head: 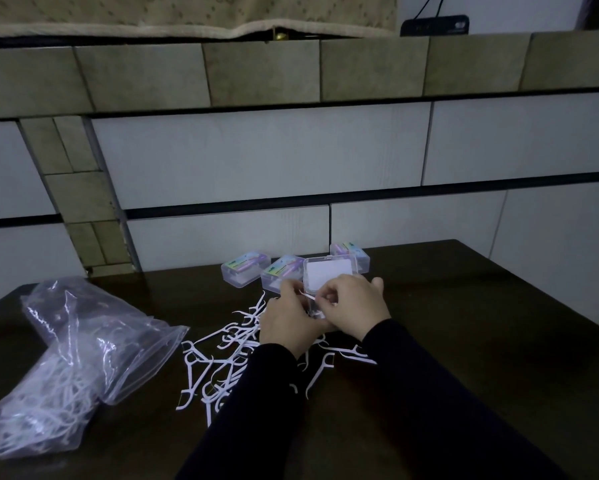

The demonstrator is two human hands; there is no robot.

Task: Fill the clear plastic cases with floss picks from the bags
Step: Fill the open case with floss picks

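An open clear plastic case [327, 275] stands at the middle of the dark table, its lid raised towards the wall. My left hand [287, 320] and my right hand [355, 306] meet just in front of it, fingers curled. Between their fingertips they pinch a white floss pick [308, 296]. The lower part of the case is hidden behind both hands. A loose heap of white floss picks [222, 362] lies on the table under my left forearm. A clear zip bag [83, 358] with more picks lies at the left.
Three closed clear cases with coloured labels [244, 266], [280, 273], [351, 254] stand by the tiled wall [256, 161] behind the open one. The dark table [481, 323] ends at the wall and drops off at its right edge.
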